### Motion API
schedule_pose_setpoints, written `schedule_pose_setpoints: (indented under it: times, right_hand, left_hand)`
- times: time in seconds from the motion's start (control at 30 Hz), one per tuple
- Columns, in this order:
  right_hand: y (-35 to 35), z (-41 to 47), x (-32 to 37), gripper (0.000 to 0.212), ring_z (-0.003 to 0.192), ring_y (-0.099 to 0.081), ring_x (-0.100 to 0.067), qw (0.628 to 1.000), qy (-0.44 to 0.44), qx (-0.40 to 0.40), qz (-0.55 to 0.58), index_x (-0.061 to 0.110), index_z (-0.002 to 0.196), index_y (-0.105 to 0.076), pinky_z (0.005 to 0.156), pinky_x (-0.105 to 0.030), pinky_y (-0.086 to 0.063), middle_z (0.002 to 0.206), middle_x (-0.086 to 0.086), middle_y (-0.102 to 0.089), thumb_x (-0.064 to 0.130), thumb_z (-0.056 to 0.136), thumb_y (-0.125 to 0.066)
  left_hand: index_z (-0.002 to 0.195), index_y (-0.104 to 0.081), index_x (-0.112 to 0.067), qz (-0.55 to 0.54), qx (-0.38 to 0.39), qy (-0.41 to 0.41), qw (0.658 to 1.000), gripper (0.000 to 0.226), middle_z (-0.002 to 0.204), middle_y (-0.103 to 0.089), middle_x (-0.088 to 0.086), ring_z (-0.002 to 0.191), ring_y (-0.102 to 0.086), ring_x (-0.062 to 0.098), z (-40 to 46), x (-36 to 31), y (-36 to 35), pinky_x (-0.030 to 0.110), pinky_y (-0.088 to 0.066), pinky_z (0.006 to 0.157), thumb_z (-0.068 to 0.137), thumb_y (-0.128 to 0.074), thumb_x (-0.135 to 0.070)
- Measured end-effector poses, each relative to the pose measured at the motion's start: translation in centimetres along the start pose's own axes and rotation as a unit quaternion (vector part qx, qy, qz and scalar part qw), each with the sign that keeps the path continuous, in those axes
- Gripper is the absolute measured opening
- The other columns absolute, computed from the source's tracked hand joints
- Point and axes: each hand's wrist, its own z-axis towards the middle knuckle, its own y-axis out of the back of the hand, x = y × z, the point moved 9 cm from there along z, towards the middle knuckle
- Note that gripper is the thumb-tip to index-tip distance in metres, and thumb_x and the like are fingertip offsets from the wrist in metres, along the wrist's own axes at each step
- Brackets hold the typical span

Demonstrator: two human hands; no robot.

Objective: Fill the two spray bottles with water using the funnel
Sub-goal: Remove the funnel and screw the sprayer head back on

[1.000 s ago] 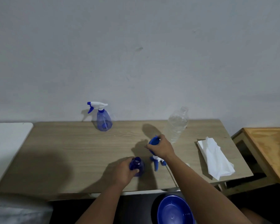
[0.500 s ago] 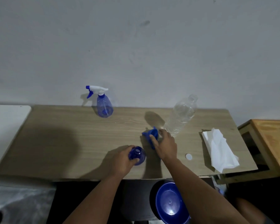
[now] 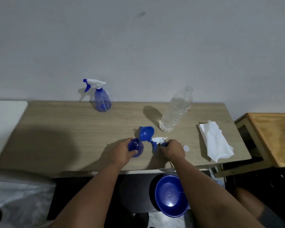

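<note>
Blue plastic is what I hold in my left hand (image 3: 122,152): the open bottle (image 3: 136,148), standing up on the table (image 3: 72,129) with its mouth bare and facing up. My fingers are curled round its side. My right hand (image 3: 172,151) is closed on the spray top (image 3: 158,141), which lies on its side just right of the bottle, its nozzle pointing at the funnel (image 3: 146,133). The funnel rests on the table just behind the bottle and a bit to the right, wide end up and toward me. I think its thin end points down toward the bottle mouth, but I cannot see the tip. The funnel is nearer my right hand, so I think that hand should let go of the spray top and pick it up, then stand it straight in the mouth. The water bottle (image 3: 176,111) waits behind, on the right, with its cap (image 3: 186,148) off beside my right hand. The other spray bottle (image 3: 102,101) stands far back on the left, top on.
</note>
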Motion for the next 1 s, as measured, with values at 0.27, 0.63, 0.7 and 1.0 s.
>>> schedule_pose_setpoints:
  times: [0.27, 0.63, 0.7, 1.0]
  right_hand:
    - [3.8, -3.5, 1.1, 0.031, 0.069, -0.067, -0.018, 0.981, 0.059, -0.065, 0.173, 0.019, 0.076, -0.078, 0.067, -0.033, -0.051, 0.069, 0.000, -0.073, 0.049, 0.085, -0.073]
    - [10.5, -7.7, 10.8, 0.009, 0.067, -0.042, -0.017, 0.872, 0.266, -0.081, 0.402, 0.013, 0.092, -0.078, 0.062, -0.028, -0.038, 0.070, -0.006, -0.047, 0.019, 0.099, -0.073]
    - [10.9, -8.9, 12.7, 0.007, 0.068, -0.041, -0.020, 0.855, 0.292, -0.065, 0.424, 0.017, 0.099, -0.079, 0.060, -0.028, -0.039, 0.073, -0.009, -0.046, 0.017, 0.101, -0.071]
    - [7.9, -10.6, 14.8, 0.025, 0.072, -0.056, -0.017, 0.855, 0.322, -0.027, 0.405, 0.013, 0.109, -0.076, 0.068, -0.046, -0.052, 0.082, -0.024, -0.062, 0.034, 0.096, -0.073]
  left_hand:
    - [0.117, -0.063, -0.030, 0.031, -0.003, 0.001, 1.000, 0.034, 0.099, -0.069, -0.009, 0.081, -0.055, 0.008, -0.5, 0.2, 0.2, 0.005, -0.026, 0.056, 0.085, -0.075, -0.031]
    - [0.111, -0.065, -0.027, -0.011, 0.009, -0.007, 1.000, 0.040, 0.095, -0.072, -0.003, 0.090, -0.068, 0.021, 0.5, 2.8, -1.4, 0.039, -0.053, 0.082, 0.074, -0.078, -0.032]
    - [0.116, -0.064, -0.029, -0.014, 0.006, -0.001, 1.000, 0.045, 0.098, -0.072, -0.004, 0.090, -0.068, 0.019, 0.6, 3.3, -1.6, 0.038, -0.053, 0.083, 0.074, -0.077, -0.035]
    - [0.104, -0.063, -0.025, -0.003, 0.006, 0.037, 0.999, 0.033, 0.090, -0.070, -0.007, 0.084, -0.067, 0.017, -0.7, 2.7, -0.8, 0.036, -0.053, 0.077, 0.076, -0.078, -0.036]
